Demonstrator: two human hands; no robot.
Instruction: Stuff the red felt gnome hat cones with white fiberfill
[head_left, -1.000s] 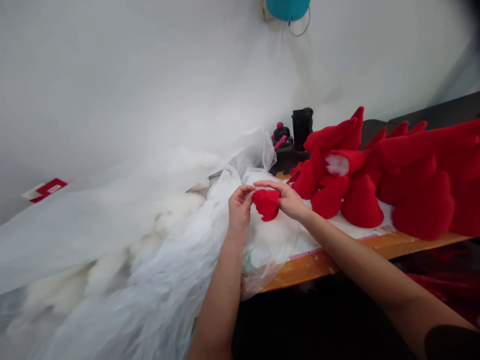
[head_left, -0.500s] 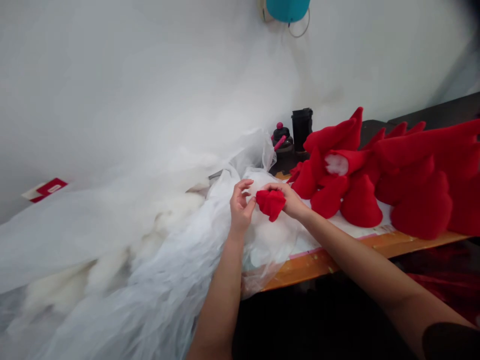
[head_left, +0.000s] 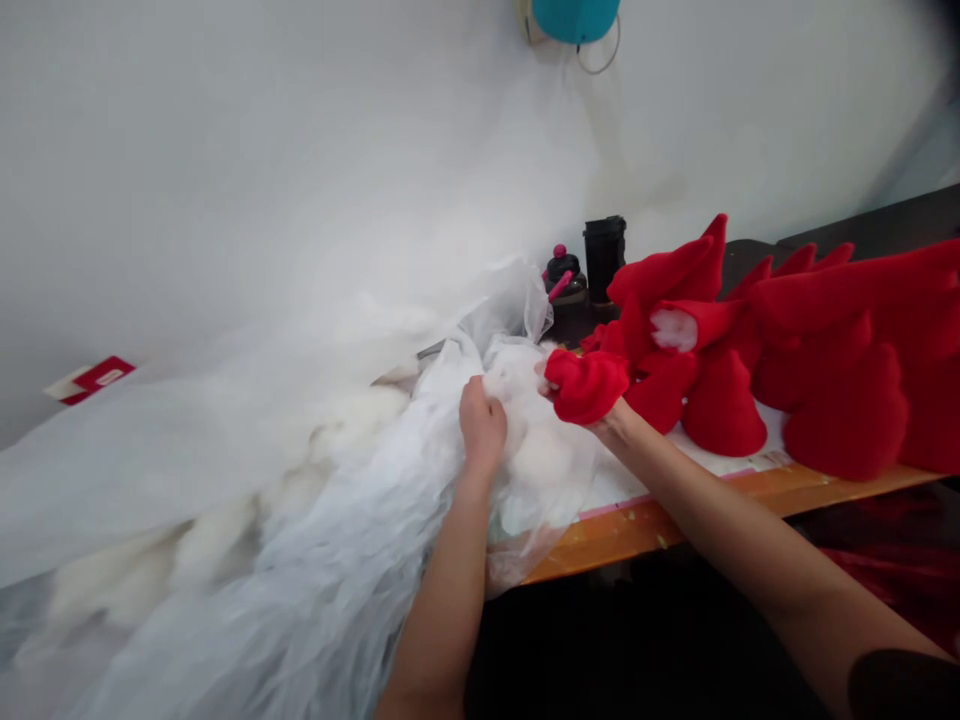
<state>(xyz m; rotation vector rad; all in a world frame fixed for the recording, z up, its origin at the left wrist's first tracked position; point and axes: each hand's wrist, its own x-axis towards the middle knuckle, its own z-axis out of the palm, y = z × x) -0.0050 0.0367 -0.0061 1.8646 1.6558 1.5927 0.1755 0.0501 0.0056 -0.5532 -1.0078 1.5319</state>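
Note:
My left hand (head_left: 482,422) is closed at the edge of the white fluffy stuffing (head_left: 541,452), and a tuft shows at its fingertips. To its right, a limp, crumpled red fabric piece (head_left: 586,386) covers most of my right hand (head_left: 546,384). Only some fingertips and the wrist of that hand stick out from the cloth. The two hands are a short way apart above the stuffing. Clear plastic sheeting (head_left: 517,560) lies under the stuffing and hangs over the table edge.
Several stuffed red cones (head_left: 724,405) crowd the right of the table, one lying with white filling (head_left: 674,329) showing. Behind are a black cup (head_left: 604,260) and a dark bottle with pink parts (head_left: 564,275). A big heap of white stuffing in plastic (head_left: 322,560) spreads left. The table has an orange edge (head_left: 622,535).
The red piece has moved right and now spreads over my right hand, where before it hung between both hands. My left hand has let go of it and closed at the stuffing.

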